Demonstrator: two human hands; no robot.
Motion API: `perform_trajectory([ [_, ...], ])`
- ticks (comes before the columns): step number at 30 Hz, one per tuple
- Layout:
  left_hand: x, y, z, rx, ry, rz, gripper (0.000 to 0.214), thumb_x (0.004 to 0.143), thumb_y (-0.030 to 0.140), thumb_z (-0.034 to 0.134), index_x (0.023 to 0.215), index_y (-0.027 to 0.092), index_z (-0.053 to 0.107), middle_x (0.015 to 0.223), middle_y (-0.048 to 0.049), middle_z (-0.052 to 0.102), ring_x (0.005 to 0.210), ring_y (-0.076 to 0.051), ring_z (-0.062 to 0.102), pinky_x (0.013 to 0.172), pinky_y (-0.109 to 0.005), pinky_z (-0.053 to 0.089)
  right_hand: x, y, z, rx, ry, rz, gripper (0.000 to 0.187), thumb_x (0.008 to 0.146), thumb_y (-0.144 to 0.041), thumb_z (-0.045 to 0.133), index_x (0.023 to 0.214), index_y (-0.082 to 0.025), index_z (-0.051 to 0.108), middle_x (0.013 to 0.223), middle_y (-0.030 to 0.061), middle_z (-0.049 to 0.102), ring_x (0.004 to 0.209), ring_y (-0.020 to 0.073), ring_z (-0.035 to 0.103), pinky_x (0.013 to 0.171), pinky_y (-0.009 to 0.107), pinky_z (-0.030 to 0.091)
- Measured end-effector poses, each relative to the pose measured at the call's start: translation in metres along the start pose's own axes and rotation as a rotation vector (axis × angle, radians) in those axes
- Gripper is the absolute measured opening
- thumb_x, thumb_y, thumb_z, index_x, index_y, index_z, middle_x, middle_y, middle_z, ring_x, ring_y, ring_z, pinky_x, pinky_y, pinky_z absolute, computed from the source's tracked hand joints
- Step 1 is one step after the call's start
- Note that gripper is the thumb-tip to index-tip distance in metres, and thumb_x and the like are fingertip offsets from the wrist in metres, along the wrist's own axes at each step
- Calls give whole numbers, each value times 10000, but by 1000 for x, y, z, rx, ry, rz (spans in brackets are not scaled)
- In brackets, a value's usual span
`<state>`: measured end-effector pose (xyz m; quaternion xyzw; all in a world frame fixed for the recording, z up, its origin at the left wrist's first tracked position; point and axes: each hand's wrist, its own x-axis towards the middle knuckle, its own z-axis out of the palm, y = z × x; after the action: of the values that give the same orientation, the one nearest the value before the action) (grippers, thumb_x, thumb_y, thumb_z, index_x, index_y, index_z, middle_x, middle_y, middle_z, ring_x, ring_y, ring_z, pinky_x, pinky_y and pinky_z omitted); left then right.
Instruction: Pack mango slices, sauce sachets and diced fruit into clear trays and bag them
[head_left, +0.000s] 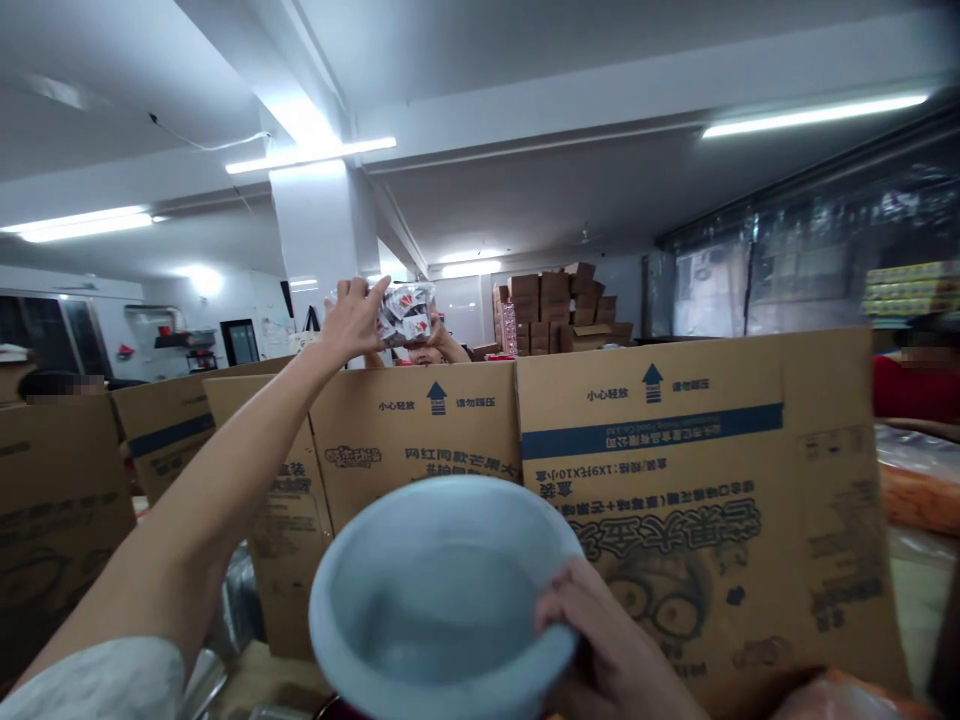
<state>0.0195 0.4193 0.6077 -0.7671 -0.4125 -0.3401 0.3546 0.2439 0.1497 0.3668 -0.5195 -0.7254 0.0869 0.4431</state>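
Observation:
My left arm stretches up over tall cardboard carton flaps, and my left hand grips the edge of a clear plastic bag of small wrapped packets. A co-worker's hand behind the cartons is on the bag's other side. My right hand is low in the view, holding the rim of a pale blue plastic basin. The basin's inside shows nothing in it. It sits in front of a printed carton flap.
Open brown cartons form a wall across the view, with blue arrow markings. Stacked cartons stand at the back beside a white pillar. People sit at the left and right edges. Orange goods in plastic lie at right.

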Motion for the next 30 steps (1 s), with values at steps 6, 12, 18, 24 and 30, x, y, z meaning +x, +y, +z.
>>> perform_trajectory([
  [6,-17,-2,-28,4,56,31,924,565,293,697,1362,217,235,1160,-159,370,1061,-363,315,879,-547,323,81,-29,31,187,64,-68,106,716,-199,615,768,-208,523,833,-11,455,705,119,466,621,234,398],
  [12,-36,-13,-50,0,120,92,892,584,341,687,1360,179,277,1130,-143,388,1040,-324,329,911,-489,311,135,-56,47,217,108,-113,146,685,-234,669,739,-191,540,828,-21,428,655,101,434,614,237,371],
  [18,-75,-19,-73,-89,217,118,896,600,418,685,1365,204,269,1119,-124,396,1037,-309,341,916,-467,316,149,-75,54,217,166,-149,152,689,-226,676,749,-186,542,856,-10,435,718,114,460,670,253,384],
  [24,-137,-18,-120,-47,251,137,899,596,323,700,1364,288,234,1134,-97,401,1059,-299,361,918,-482,337,130,-88,53,190,180,-209,144,704,-213,655,784,-196,536,870,-3,432,738,123,466,680,261,399],
  [30,-214,2,-169,-155,238,112,948,571,394,712,1376,338,216,1115,-85,414,1030,-293,404,900,-492,376,67,-98,28,33,210,-293,82,734,-107,532,748,-188,526,862,19,433,811,149,468,717,270,395],
])
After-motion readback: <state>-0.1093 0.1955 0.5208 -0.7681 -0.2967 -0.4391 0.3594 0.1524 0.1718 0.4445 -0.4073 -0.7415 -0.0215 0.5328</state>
